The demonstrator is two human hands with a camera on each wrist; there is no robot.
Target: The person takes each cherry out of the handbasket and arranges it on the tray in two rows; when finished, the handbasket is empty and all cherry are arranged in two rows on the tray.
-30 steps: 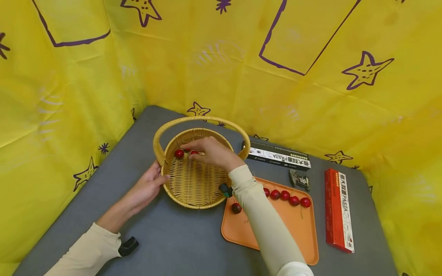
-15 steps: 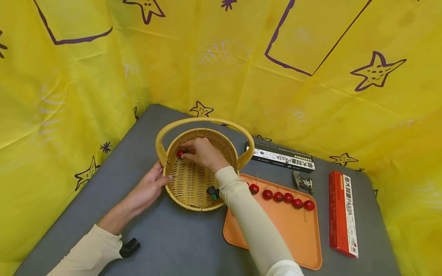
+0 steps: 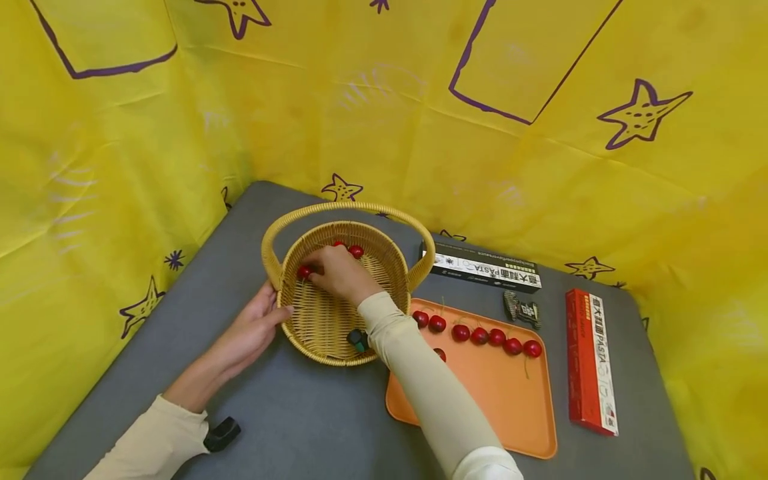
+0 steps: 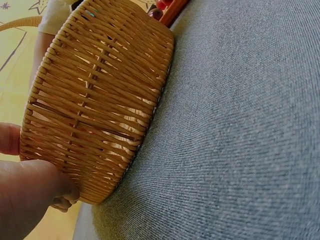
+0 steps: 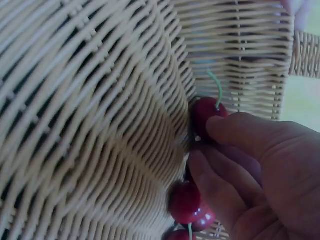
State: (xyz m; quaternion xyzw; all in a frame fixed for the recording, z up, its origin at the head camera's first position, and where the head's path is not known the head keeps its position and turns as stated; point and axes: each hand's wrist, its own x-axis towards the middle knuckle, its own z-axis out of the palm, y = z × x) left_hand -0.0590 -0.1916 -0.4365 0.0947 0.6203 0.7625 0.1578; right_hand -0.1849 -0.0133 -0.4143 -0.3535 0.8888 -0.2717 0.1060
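A round wicker basket point(image 3: 327, 327) with a tall arched handle stands on the grey table. My left hand point(image 3: 255, 327) grips its left side, thumb at the rim and fingers outside; in the left wrist view the thumb point(image 4: 30, 185) lies against the weave. Inside the basket, my right hand point(image 3: 339, 270) pinches a red cherry point(image 5: 205, 117) near the left wall, its green stem sticking up in the right wrist view. More cherries point(image 3: 356, 252) lie by the back wall, partly hidden by the hand. Another cherry point(image 5: 186, 202) rests just below my fingers.
Right of the basket, an orange tray point(image 3: 492, 400) bears a row of several cherries point(image 3: 479, 335), partly under my right forearm. A black pasta box point(image 3: 486, 267) lies behind it, a small dark packet point(image 3: 521, 310) beside that, a red pasta box point(image 3: 591, 363) further right.
My right hand has moved slightly left and nearer inside the basket, uncovering cherries at the back wall. My left hand keeps its grip on the basket. More tray cherries show beside the forearm.
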